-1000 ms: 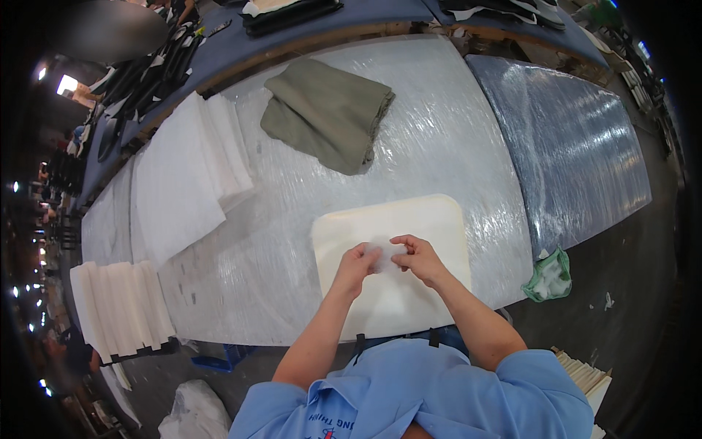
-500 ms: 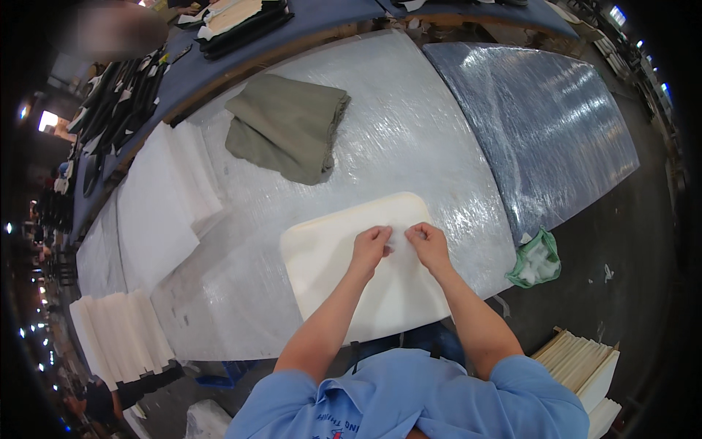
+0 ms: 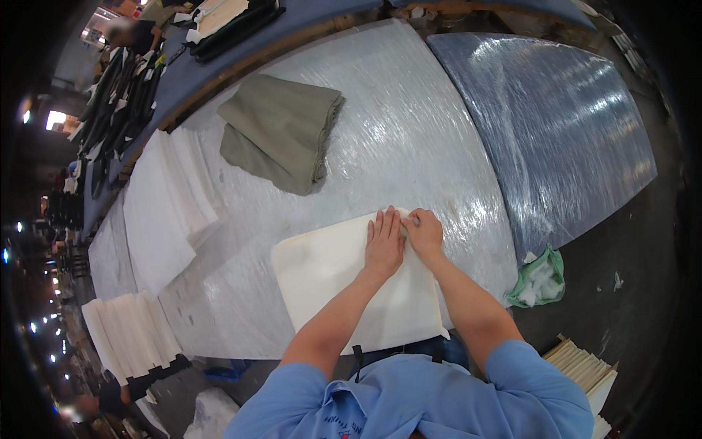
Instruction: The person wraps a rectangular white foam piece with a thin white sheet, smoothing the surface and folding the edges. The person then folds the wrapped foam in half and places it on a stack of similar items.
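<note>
A cream-white flat pad lies before me at the near edge of the table. My left hand rests on its far right part, fingers stretched out and palm down. Beside it, at the pad's far right corner, my right hand is closed in a pinch. A small whitish bit shows at those fingertips, too small to name. The two hands nearly touch. Farther off, a folded olive-green cloth lies on the table.
Clear film covers the pale table; a film-wrapped dark panel adjoins it at right. White sheets and stacked cream pads sit at left. A green bag of white stuffing hangs by the right edge. A person stands far left.
My left hand has opened flat onto the pad, and both hands have moved slightly away from me to its far right corner. The pad's outline looks squarer. The view has shifted a little.
</note>
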Tool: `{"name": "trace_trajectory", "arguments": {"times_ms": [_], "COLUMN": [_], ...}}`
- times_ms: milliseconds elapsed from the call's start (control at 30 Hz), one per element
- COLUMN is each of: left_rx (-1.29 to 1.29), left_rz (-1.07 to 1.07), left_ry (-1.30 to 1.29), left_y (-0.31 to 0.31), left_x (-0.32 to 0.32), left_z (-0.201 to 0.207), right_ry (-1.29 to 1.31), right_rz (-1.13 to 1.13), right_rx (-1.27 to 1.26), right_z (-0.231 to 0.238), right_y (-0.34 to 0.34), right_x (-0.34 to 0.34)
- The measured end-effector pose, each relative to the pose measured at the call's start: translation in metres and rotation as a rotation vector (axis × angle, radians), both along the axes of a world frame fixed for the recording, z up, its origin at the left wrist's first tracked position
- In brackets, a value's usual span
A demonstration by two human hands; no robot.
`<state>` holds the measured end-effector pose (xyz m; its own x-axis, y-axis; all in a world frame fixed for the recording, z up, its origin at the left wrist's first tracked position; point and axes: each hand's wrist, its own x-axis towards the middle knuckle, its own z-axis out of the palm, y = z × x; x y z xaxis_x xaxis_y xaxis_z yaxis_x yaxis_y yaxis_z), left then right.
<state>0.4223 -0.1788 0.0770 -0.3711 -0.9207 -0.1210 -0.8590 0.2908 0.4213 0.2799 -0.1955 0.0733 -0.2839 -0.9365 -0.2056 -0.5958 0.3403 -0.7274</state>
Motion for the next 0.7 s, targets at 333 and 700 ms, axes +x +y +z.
{"name": "trace_trajectory", "arguments": {"times_ms": [333, 700], "left_rx": [0.110, 0.139], "left_rz": [-0.160, -0.091], "left_ry": [-0.092, -0.148], "left_y": [-0.020, -0.018], "left_x": [0.013, 0.025], "left_z": [0.010, 0.006], "right_ry": [-0.132, -0.790], "right_rz": [-0.015, -0.093], "right_rx": [0.169, 0.236], "right_z": [0.002, -0.008], "right_y": [0.009, -0.015], "right_x": [-0.049, -0.026]}}
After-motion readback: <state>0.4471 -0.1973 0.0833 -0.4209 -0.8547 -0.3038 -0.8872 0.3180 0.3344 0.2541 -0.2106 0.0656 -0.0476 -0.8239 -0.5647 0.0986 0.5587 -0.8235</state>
